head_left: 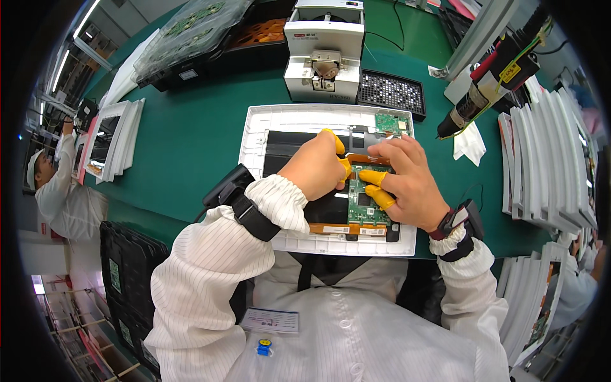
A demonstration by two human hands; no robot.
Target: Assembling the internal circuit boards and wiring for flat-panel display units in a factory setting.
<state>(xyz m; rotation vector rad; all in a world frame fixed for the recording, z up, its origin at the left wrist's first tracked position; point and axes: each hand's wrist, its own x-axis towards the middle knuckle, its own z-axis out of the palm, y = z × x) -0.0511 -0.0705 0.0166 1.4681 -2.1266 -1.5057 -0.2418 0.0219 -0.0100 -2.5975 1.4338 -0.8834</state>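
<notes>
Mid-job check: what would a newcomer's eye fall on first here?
Likely the bright yellow finger covers on the left hand and right hand, centre, at the green circuit board. Then the white machine at top centre and the wired tool slanting at upper right.

**Left hand [316,167] and right hand [412,181] meet at a green circuit board [368,213]**

Yellow covers [372,177] sheathe fingers [380,197] of both. The board lies in a white frame [252,143] on the green tabletop [178,134]; beyond stands a white machine [324,54], with a black tray [391,91] beside it. White panels [541,153] stand at right.
</notes>
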